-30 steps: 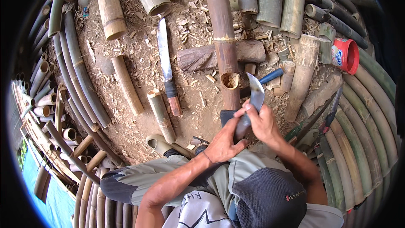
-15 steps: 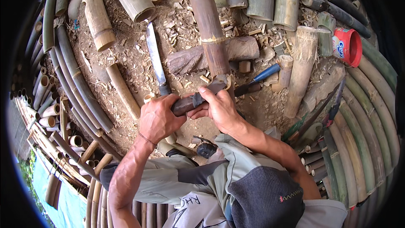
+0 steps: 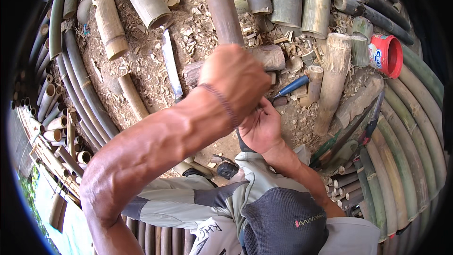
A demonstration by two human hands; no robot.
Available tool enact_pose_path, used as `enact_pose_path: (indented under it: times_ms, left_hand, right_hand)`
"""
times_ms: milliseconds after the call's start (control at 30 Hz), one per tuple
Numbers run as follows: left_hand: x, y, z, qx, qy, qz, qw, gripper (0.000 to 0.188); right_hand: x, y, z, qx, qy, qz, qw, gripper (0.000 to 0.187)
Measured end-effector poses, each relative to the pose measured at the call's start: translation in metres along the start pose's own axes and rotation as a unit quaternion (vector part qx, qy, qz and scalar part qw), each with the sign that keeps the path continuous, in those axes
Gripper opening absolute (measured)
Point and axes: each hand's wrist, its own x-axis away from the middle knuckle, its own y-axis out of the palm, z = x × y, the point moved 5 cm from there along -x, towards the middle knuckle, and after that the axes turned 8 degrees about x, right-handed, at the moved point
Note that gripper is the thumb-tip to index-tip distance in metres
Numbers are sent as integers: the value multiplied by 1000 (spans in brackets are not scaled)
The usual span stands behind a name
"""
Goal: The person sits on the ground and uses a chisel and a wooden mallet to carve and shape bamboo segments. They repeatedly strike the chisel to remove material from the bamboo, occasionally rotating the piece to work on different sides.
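My left hand [image 3: 236,73] is raised across the middle, back up and blurred. Its knuckles are bent like a fist, and whatever it grips is hidden beneath it. Just below, my right hand [image 3: 262,130] has its palm turned up and its fingers curled; the left wrist partly covers it. A dark strip [image 3: 243,142] shows beside the right palm, its kind unclear. Beyond the left hand, a brown bamboo tube [image 3: 223,14] leans over a rough log [image 3: 193,72], its near end covered. Right of the hands lies a blue-handled tool [image 3: 295,85].
A long knife [image 3: 171,63] lies on the ground left of the log. Cut bamboo pieces [image 3: 287,0] and wood shavings lie around. A red plastic tub [image 3: 390,56] is at the right. Bamboo poles [image 3: 415,137] curve along both sides.
My left hand has swung up and right, over the tube's near end. The dark wooden piece both hands held is now hidden. My right hand has moved slightly right and turned palm up.
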Motion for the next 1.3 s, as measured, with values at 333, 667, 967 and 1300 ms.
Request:
enact_pose_path:
  times_ms: [333,667,967,1300]
  left_hand:
    - [52,73,-67,174,-43,-108,978,7]
    - [95,209,10,516,-216,44,828,26]
    - [55,211,106,690,-323,106,639,39]
    - [81,186,72,362,-155,208,895,36]
  right_hand:
    - [7,-6,31,135,127,31,982,32]
    - [27,-19,3,547,126,187,806,34]
    - [25,-7,-32,784,-62,189,588,27]
    - [41,-12,-17,697,-63,127,703,23]
